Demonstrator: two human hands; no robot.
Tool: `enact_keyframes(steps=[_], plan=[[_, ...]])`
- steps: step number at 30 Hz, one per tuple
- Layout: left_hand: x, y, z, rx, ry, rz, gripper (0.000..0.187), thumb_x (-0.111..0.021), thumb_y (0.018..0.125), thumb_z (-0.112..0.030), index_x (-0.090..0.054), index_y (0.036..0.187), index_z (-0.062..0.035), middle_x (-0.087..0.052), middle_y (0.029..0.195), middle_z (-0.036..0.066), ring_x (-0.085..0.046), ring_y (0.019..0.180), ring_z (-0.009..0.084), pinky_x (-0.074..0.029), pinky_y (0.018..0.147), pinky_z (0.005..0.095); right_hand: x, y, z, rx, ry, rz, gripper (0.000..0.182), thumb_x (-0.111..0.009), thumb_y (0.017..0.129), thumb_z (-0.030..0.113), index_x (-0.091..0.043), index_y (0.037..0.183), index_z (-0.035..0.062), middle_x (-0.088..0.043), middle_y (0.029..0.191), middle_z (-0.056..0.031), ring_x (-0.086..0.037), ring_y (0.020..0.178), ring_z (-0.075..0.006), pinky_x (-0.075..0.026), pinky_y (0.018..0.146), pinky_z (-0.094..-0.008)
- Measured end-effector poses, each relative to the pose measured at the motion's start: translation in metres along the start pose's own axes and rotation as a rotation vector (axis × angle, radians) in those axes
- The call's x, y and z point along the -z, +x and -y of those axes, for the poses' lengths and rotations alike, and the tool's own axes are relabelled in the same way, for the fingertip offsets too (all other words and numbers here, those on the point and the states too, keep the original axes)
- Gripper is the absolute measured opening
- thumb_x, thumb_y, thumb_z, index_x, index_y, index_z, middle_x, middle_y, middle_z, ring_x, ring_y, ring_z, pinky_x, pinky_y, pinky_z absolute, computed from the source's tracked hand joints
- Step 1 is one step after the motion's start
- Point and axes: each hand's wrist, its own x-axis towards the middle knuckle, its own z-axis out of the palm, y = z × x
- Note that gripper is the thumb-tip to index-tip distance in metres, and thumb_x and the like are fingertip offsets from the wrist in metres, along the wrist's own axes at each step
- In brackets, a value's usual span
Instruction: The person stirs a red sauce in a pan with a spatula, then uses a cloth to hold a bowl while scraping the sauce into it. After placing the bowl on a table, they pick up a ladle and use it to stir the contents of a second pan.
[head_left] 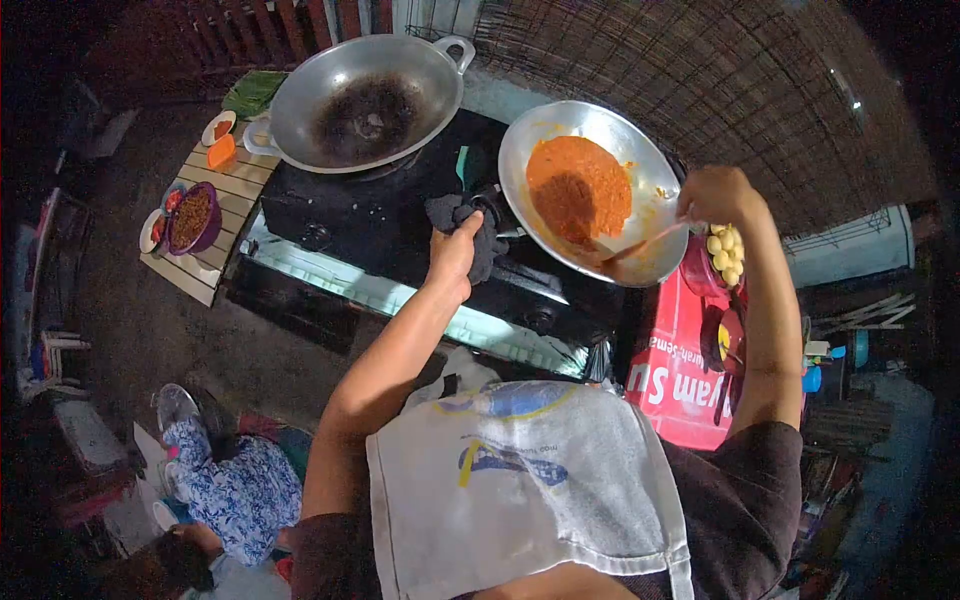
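Pan [590,120], silver, shallow, streaked orange inside; located over the right end of the black stove [370,215]. Contents: thick orange-red sauce [597,180], pooled off-centre, partly shadowed. Spatula [642,246], brown, in pan, blade toward the sauce. Right hand [715,195]: closed on spatula handle; fingertips hard to make out. Left hand [455,257]: closed round dark cloth [486,255] at pan handle, handle largely covered. Whether pan touches burner: cannot tell. Pink container [703,272], pale round pieces: partly hidden by right forearm.
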Motion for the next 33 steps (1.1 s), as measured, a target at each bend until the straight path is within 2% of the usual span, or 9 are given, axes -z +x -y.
enact_keyframes(steps=[1,7,11,16,18,23,26,28,33], plan=[[0.0,-0.001,0.0,-0.005,0.005,0.003,0.027,-0.058,0.081,-0.013,-0.047,0.105,-0.0072,-0.056,0.094,0.006,-0.058,0.08,0.0184,-0.052,0.066,0.0335,-0.012,0.0,0.001,0.093,0.013,0.007,0.016,-0.058,0.068,0.03,-0.067,0.077,0.0187,-0.064,0.076,-0.006,-0.063,0.073,-0.0277,-0.051,0.062,-0.0395],[0.003,0.005,0.003,-0.001,0.038,-0.033,0.031,-0.058,0.08,-0.015,-0.047,0.108,-0.007,-0.056,0.097,0.006,-0.058,0.084,0.0185,-0.05,0.071,0.0322,-0.025,0.031,0.006,-0.191,0.179,-0.297,0.017,-0.059,0.071,0.034,-0.067,0.078,0.0208,-0.064,0.076,-0.0063,-0.062,0.074,-0.0257,-0.05,0.061,-0.0398],[0.001,0.001,0.0,-0.001,0.03,-0.012,0.029,-0.058,0.08,-0.015,-0.049,0.107,-0.0069,-0.057,0.098,0.006,-0.058,0.085,0.0181,-0.05,0.072,0.0318,0.01,-0.005,-0.009,0.023,0.128,0.194,0.018,-0.06,0.071,0.035,-0.067,0.083,0.0238,-0.064,0.085,-0.0043,-0.06,0.083,-0.0221,-0.048,0.07,-0.039],[-0.001,-0.003,-0.005,0.027,0.034,0.014,0.025,-0.058,0.08,-0.014,-0.05,0.103,-0.0072,-0.058,0.094,0.005,-0.059,0.078,0.0177,-0.051,0.066,0.0323,-0.017,0.026,0.023,-0.009,0.122,-0.088,0.021,-0.059,0.072,0.032,-0.066,0.09,0.0247,-0.064,0.083,-0.0043,-0.061,0.081,-0.0231,-0.049,0.067,-0.038],[-0.001,-0.004,-0.005,0.015,0.023,-0.001,0.024,-0.058,0.081,-0.013,-0.05,0.102,-0.0076,-0.058,0.093,0.005,-0.059,0.077,0.0178,-0.052,0.065,0.0325,-0.004,0.022,0.015,-0.175,0.274,-0.187,0.02,-0.06,0.071,0.032,-0.066,0.088,0.0233,-0.065,0.082,-0.0044,-0.062,0.078,-0.0239,-0.049,0.066,-0.0375],[-0.004,-0.007,-0.007,0.012,0.037,-0.041,0.021,-0.057,0.081,-0.013,-0.051,0.101,-0.0081,-0.058,0.091,0.005,-0.059,0.075,0.0182,-0.052,0.064,0.0328,0.011,0.0,0.007,0.127,0.374,0.218,0.02,-0.058,0.073,0.027,-0.067,0.089,0.0178,-0.064,0.086,-0.0062,-0.061,0.079,-0.0248,-0.048,0.067,-0.0355],[0.001,0.004,-0.001,0.033,-0.013,0.013,0.022,-0.057,0.081,-0.012,-0.05,0.101,-0.0079,-0.058,0.091,0.006,-0.06,0.075,0.0189,-0.052,0.063,0.0331,-0.024,0.017,0.035,0.063,0.432,-0.075,0.022,-0.056,0.075,0.025,-0.065,0.093,0.0156,-0.064,0.088,-0.0075,-0.061,0.079,-0.0259,-0.048,0.066,-0.0354],[0.001,0.004,0.0,0.002,-0.008,-0.01,0.011,-0.056,0.082,-0.014,-0.057,0.088,-0.0046,-0.061,0.085,0.007,-0.061,0.073,0.0188,-0.052,0.064,0.0335,-0.037,0.025,0.031,-0.126,0.41,-0.322,0.023,-0.054,0.078,0.026,-0.064,0.096,0.0152,-0.063,0.088,-0.0086,-0.06,0.078,-0.0281,-0.047,0.065,-0.0369],[-0.001,0.001,-0.005,0.045,0.012,0.016,0.023,-0.056,0.081,-0.013,-0.049,0.102,-0.0072,-0.057,0.093,0.006,-0.059,0.077,0.0187,-0.052,0.065,0.0335,-0.019,-0.02,0.064,-0.018,0.617,-0.17,0.023,-0.051,0.081,0.025,-0.064,0.097,0.0159,-0.063,0.08,-0.0142,-0.06,0.071,-0.0311,-0.047,0.066,-0.0409]])
